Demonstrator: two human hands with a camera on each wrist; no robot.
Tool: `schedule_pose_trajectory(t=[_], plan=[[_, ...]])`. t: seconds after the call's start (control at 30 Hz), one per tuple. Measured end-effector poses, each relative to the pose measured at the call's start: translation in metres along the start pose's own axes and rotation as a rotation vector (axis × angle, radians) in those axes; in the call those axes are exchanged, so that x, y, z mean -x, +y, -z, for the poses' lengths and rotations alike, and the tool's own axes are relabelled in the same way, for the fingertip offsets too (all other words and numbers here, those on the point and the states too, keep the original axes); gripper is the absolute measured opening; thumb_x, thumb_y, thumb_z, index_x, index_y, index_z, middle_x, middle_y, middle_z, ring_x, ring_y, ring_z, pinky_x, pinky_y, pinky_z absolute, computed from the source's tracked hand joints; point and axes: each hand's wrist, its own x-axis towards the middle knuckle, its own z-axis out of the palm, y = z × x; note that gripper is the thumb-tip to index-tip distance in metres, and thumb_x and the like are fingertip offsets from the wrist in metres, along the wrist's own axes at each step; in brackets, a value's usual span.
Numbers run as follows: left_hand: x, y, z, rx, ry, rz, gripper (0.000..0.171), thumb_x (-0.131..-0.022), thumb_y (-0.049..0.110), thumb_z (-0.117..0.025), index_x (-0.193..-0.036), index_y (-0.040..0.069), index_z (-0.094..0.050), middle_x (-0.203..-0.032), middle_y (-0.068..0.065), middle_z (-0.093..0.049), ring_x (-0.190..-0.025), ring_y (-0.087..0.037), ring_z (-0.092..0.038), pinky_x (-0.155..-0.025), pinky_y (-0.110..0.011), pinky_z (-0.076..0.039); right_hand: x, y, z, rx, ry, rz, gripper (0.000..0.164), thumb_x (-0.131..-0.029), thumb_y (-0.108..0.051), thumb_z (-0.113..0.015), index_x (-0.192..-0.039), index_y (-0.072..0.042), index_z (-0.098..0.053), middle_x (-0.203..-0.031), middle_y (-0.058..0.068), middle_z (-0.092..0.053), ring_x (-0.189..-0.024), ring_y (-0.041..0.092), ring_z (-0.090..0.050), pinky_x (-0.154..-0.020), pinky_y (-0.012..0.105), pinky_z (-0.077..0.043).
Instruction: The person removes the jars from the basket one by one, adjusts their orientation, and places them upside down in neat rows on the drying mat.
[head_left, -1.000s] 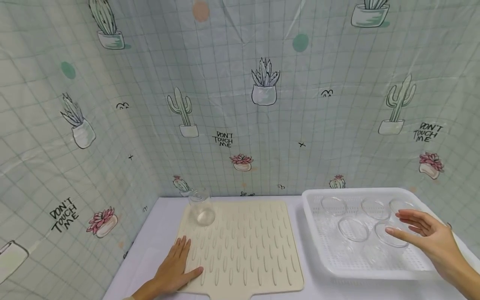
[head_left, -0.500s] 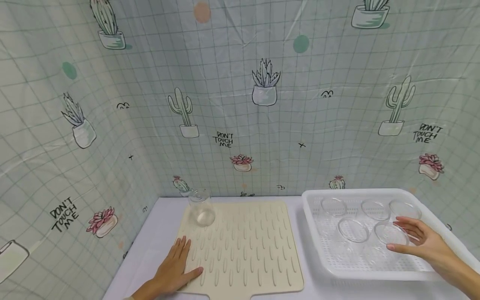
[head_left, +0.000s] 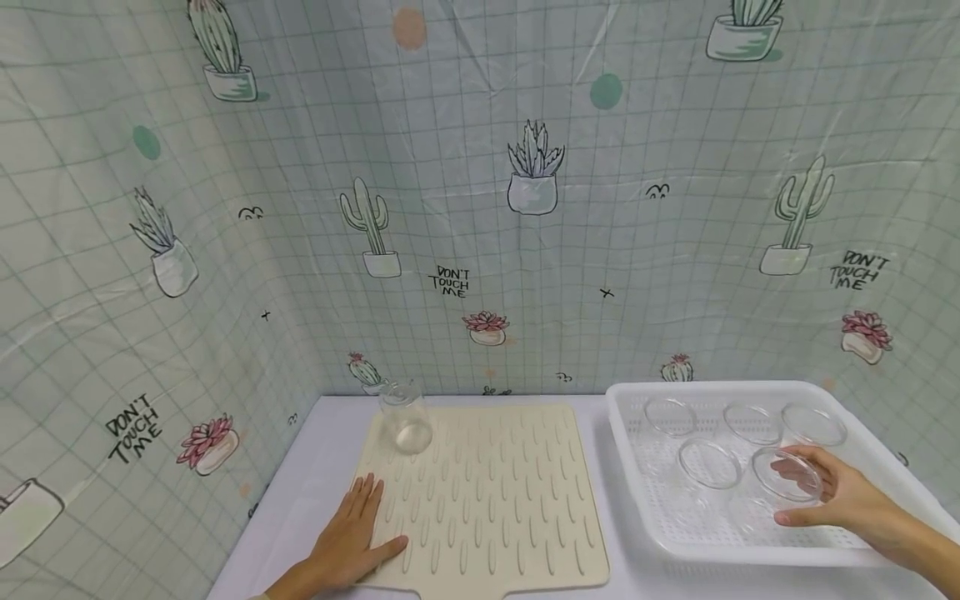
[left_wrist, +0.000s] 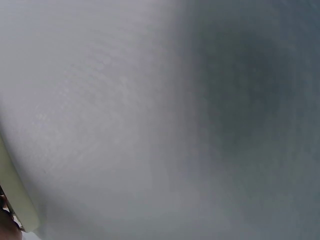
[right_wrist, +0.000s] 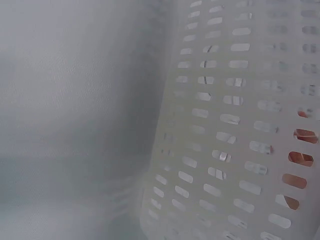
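Clear round-rimmed glass cup [head_left: 772, 490] sits within the tray at the right, with the right hand around it. At far left, grey-green gridded cloth [head_left: 292, 167] printed with potted cacti carries black lettering that reads "DON'T TOUCH ME". Below it, the left hand [head_left: 345, 533] lies flat, thumb spread from straight fingers, on the left edge of a beige ridged mat [head_left: 495, 500]. A transparent glass vessel [head_left: 407, 425] stands at the mat's back left corner; which way up, I cannot tell. The same words appear on the cloth behind the mat, and again at far right. Right of the mat, a white perforated plastic tray [head_left: 757, 553] holds five clear cups, rims uppermost. The right hand [head_left: 836, 492] grips the front right one, fingers curved behind it and thumb in front.
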Motion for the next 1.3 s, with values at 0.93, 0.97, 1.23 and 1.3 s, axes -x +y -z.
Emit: schedule_pose_trajectory(t=[0.93, 0.97, 1.23, 1.3], plan=[[0.001, -0.002, 0.001, 0.081, 0.026, -0.030, 0.092, -0.084, 0.056, -0.054, -0.142, -0.007, -0.021, -0.149, -0.025, -0.012, -0.136, -0.041, -0.006, -0.107, -0.053, -0.006, 0.011, -0.025, 0.027, 0.139, 0.158, 0.017, 0.064, -0.082, -0.011, -0.070, -0.134, -0.018, -0.035, -0.109, -0.028, -0.049, -0.093, -0.019, -0.045, -0.064, 0.016, -0.045], [0.001, -0.002, 0.001, 0.094, 0.031, -0.043, 0.091, -0.085, 0.054, -0.054, -0.142, -0.008, -0.021, -0.148, -0.026, -0.012, -0.136, -0.042, -0.007, -0.108, -0.052, -0.004, 0.012, -0.026, 0.030, 0.137, 0.168, 0.034, 0.064, -0.082, -0.009, -0.069, -0.135, -0.020, -0.034, -0.110, -0.029, -0.048, -0.094, -0.020, -0.042, -0.067, 0.014, -0.044], [-0.001, -0.004, 0.008, 0.127, 0.005, -0.046, 0.090, -0.085, 0.053, -0.055, -0.141, -0.008, -0.022, -0.147, -0.027, -0.015, -0.135, -0.043, -0.008, -0.104, -0.059, -0.011, 0.010, -0.043, 0.040, 0.107, 0.268, 0.236, 0.076, -0.073, 0.012, -0.069, -0.136, -0.014, -0.037, -0.109, -0.023, -0.052, -0.095, -0.016, -0.047, -0.068, 0.004, -0.038], [-0.002, -0.004, 0.012, 0.137, -0.014, -0.041, 0.090, -0.085, 0.053, -0.055, -0.142, -0.008, -0.021, -0.148, -0.027, -0.014, -0.135, -0.043, -0.007, -0.104, -0.060, -0.012, 0.009, -0.049, 0.042, 0.107, 0.275, 0.249, 0.077, -0.073, 0.012, -0.070, -0.137, -0.014, -0.036, -0.109, -0.022, -0.051, -0.095, -0.015, -0.048, -0.067, 0.006, -0.041]])
